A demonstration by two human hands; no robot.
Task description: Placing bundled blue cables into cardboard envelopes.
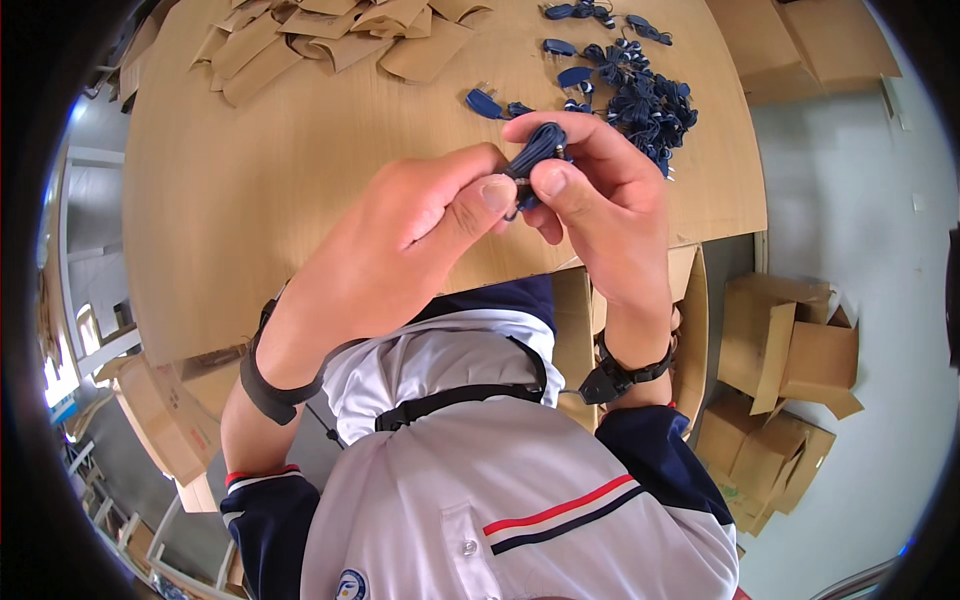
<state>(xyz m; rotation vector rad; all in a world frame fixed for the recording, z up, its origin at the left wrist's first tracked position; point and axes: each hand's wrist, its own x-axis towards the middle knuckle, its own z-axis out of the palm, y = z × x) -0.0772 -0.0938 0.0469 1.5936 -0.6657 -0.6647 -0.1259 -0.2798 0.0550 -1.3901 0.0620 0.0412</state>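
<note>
The person stands close against the near edge of the counter (250, 200), both hands raised over it and meeting in the middle. Between them is a small bundle of dark blue cord (540, 150), coiled tight. The right hand (610, 190) wraps it from the right and far side, index finger curled over the top of the bundle and thumb pressed against its near end. The left hand (400, 235) comes in from the left, its thumb and fingertips pinched together on the bundle's lower left end, touching the right thumb. So both hands are closed on the 1 bundle, which sits just above the counter rather than on it.

Far and to the right lies a heap of similar dark blue cords (640, 95), a few loose ones spread toward the hands. At the far left of the counter is a scatter of brown paper sleeves (330, 40). On the floor to the right stand open cardboard boxes (785, 350).
</note>
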